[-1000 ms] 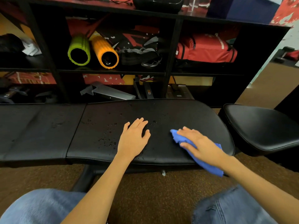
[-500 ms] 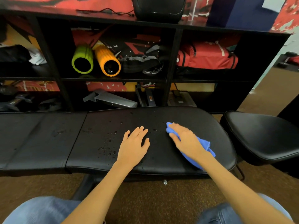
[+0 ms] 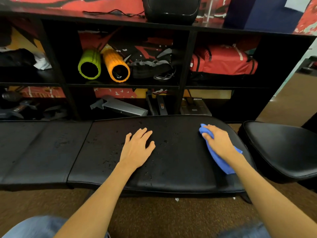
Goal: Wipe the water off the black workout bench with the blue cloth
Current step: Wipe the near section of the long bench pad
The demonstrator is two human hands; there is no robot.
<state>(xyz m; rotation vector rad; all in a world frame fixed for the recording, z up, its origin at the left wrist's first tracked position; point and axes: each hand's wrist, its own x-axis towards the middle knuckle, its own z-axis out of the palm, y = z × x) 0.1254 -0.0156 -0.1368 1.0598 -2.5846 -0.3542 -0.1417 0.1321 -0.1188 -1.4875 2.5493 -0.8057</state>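
Most of the blue cloth (image 3: 221,163) is hidden under the right hand (image 3: 218,143), with only a bunched tip at the fingertips and a tail beside the wrist showing. That hand is motion-blurred. Its fingers lie close together and press the cloth flat onto the right end of the black counter (image 3: 180,162). The left hand (image 3: 137,150) rests palm-down at the counter's middle, fingers slightly spread. Water droplets (image 3: 111,160) speckle the pad to its left. Both knees are cut off by the bottom edge.
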